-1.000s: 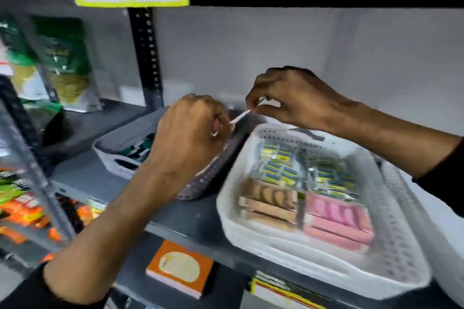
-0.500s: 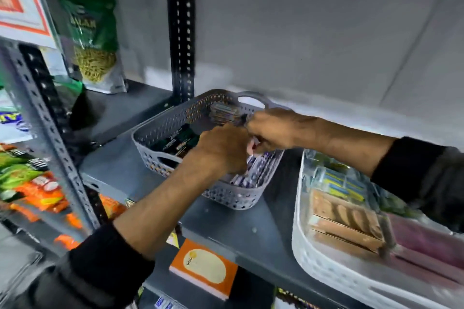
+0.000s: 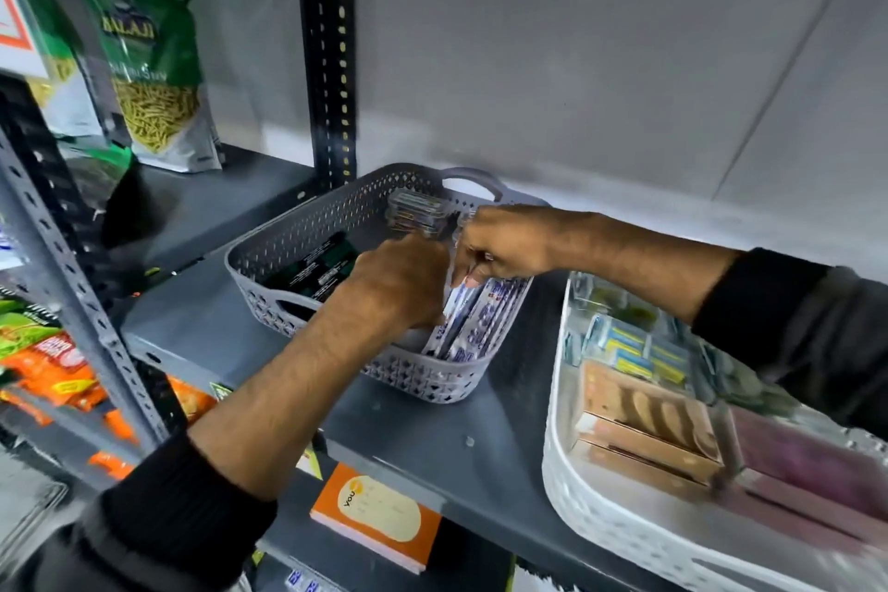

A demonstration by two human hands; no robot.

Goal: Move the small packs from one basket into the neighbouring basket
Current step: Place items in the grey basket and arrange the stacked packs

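A grey perforated basket point(image 3: 307, 226) stands on the dark shelf, holding dark packs at its left and a row of white-and-blue small packs point(image 3: 473, 320) standing on edge along its right side. Both hands are inside it. My left hand point(image 3: 399, 281) is closed against the row from the left. My right hand point(image 3: 499, 243) pinches the top of the white-and-blue packs with its fingers curled. A white basket point(image 3: 557, 461) to the right holds yellow-blue small packs point(image 3: 629, 349), brown boxes and pink boxes.
A black slotted upright point(image 3: 329, 53) rises behind the grey basket. A green snack bag point(image 3: 149, 53) stands on the shelf at the far left. Orange and green packets fill the lower left rack. An orange pack point(image 3: 375, 517) lies on the shelf below.
A second ago both hands held a thin white pack above the baskets' join. They have since dropped into the grey basket, and the view has swung left.
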